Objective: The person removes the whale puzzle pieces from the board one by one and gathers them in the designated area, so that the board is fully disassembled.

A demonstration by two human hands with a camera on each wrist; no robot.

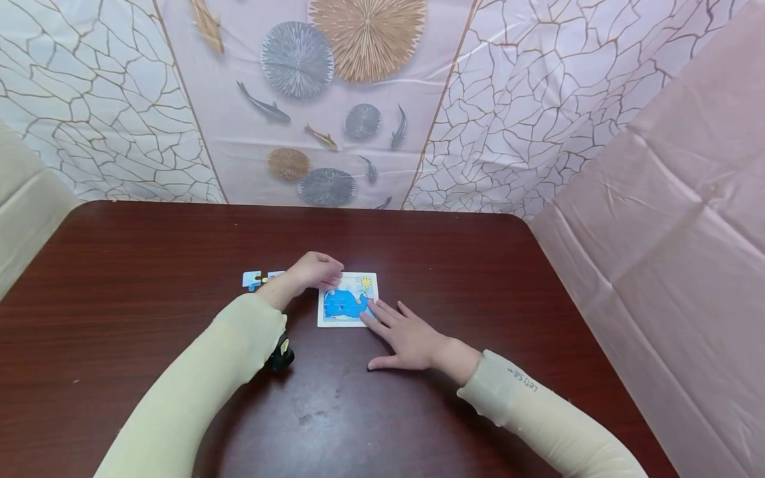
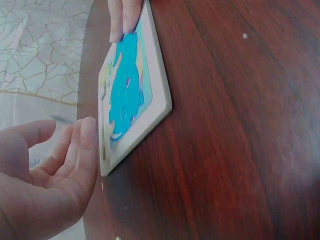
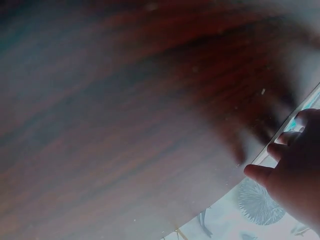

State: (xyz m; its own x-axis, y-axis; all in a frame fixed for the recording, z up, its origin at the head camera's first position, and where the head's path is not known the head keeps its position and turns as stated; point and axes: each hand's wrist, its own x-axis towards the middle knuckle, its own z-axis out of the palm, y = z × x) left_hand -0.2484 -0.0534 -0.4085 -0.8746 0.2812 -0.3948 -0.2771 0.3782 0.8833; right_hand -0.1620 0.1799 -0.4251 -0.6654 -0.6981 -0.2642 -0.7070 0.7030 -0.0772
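A white-framed jigsaw board [image 1: 340, 324] with a blue whale [image 1: 344, 305] and a yellow sun lies flat on the table. Over its far left corner is my left hand [image 1: 313, 270], overlapping that corner in the head view. The left wrist view shows this hand [image 2: 55, 175] with fingers loosely bent, thumb apart from them and nothing between. My right hand [image 1: 409, 340] is spread out at the board's right side, fingertips resting on the picture's edge near the whale's tail and thumb out on the table. Left of the board are loose jigsaw pieces [image 1: 251, 279], partly hidden behind my left wrist.
The dark reddish-brown table [image 1: 478, 279] reaches back to a patterned cloth wall [image 1: 370, 119]. Pale cloth [image 1: 669, 219] hangs along the right side. A small black device [image 1: 281, 355] sits under my left wrist.
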